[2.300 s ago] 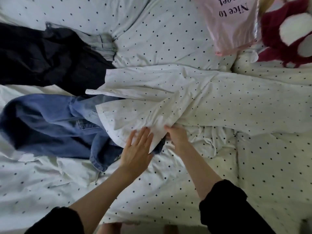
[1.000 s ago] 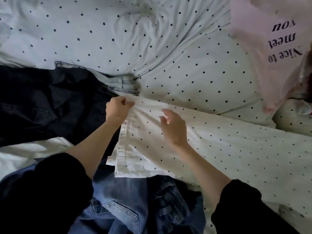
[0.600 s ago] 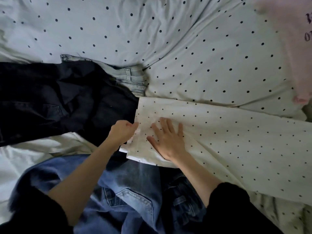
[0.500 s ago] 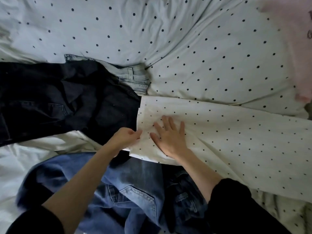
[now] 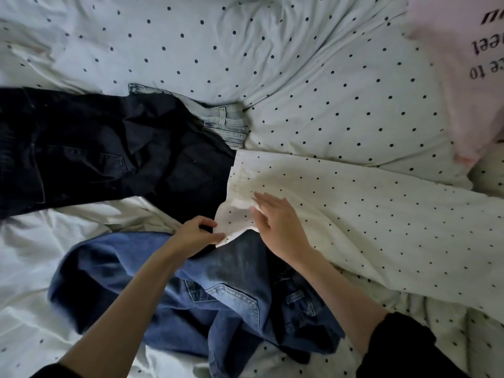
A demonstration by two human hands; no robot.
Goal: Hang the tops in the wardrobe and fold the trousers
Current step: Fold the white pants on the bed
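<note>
Polka-dot trousers (image 5: 354,214) waistband corner now lifted, seemingly pinched by left hand (image 5: 195,236); right hand (image 5: 278,222) stays flat.

Left hand (image 5: 195,236): your fingers curl, pinching cloth.
Right hand (image 5: 278,222): your fingers lie straight, palm down.

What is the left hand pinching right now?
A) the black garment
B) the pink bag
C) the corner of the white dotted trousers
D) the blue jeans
C: the left hand pinches the near corner of the white dotted trousers, while the right hand rests flat on them.
</note>
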